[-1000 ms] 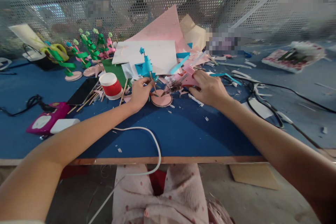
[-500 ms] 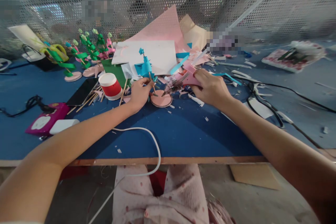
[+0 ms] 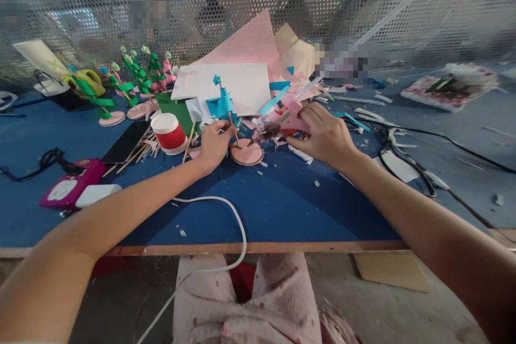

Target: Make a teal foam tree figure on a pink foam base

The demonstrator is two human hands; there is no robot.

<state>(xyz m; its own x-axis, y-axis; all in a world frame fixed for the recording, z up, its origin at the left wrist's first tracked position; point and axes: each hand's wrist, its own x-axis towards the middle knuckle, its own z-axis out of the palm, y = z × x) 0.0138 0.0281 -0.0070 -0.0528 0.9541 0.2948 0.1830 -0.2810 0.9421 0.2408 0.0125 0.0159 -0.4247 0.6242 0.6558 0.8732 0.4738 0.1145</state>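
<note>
Between its fingertips my left hand [image 3: 219,142] pinches the wooden stick of a blue paper flower [image 3: 223,103], holding it nearly upright. The stick's lower end meets a round pink disc [image 3: 247,152] lying on the table. A pink hot glue gun [image 3: 287,115] is gripped in my right hand [image 3: 327,134]. Its nozzle points down and left, close to the disc and the foot of the stick; whether it touches them I cannot tell. A clear glue stick [image 3: 309,87] juts from the gun's back.
Finished paper flowers [image 3: 139,72] on pink discs stand at the back left. Nearby are a red-and-white cup [image 3: 169,134], a black phone [image 3: 126,142] and a purple power socket [image 3: 74,185]. Paper sheets [image 3: 226,83] lie behind my hands; black cables [image 3: 407,158] run at right.
The glue gun's body and my right hand have shifted very slightly. My left hand keeps the flower's stick at the same spot on the disc.
</note>
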